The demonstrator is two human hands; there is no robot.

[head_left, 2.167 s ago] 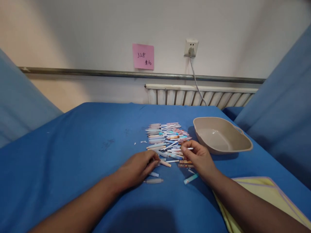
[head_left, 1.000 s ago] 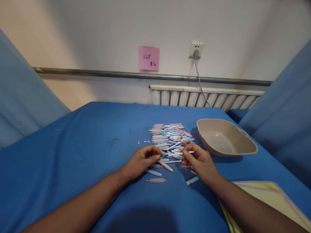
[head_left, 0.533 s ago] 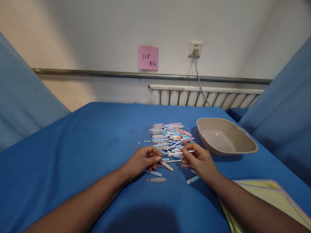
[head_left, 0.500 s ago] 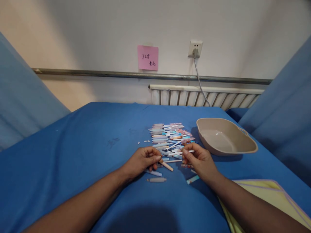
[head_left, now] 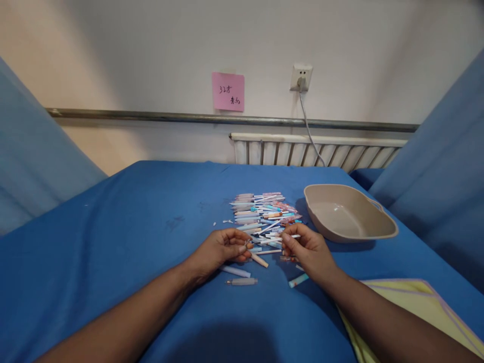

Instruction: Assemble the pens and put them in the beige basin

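My left hand (head_left: 231,245) is closed in a pinch just left of the pile of pen parts (head_left: 264,209). Something small shows at its fingertips, too small to name. Below those fingers a peach pen barrel (head_left: 260,260) rests on the blue cloth. My right hand (head_left: 307,248) pinches a thin white pen refill (head_left: 273,241), which points left over the pile. Nearer me lie a pale lilac barrel (head_left: 236,271), partly under my left hand, and a clear grey pen part (head_left: 242,282). A turquoise barrel (head_left: 298,280) is beside my right wrist.
A beige plastic basin (head_left: 350,217) stands on the blue-covered table (head_left: 113,242) at the right. A folded yellow cloth (head_left: 404,297) lies under my right forearm. Small white bits (head_left: 227,221) are left of the pile. Blue curtains (head_left: 34,161) hang at both sides.
My left fingers have let go of the peach barrel, which now lies on the cloth, and they pinch something small. My right hand still holds the refill in about the same place.
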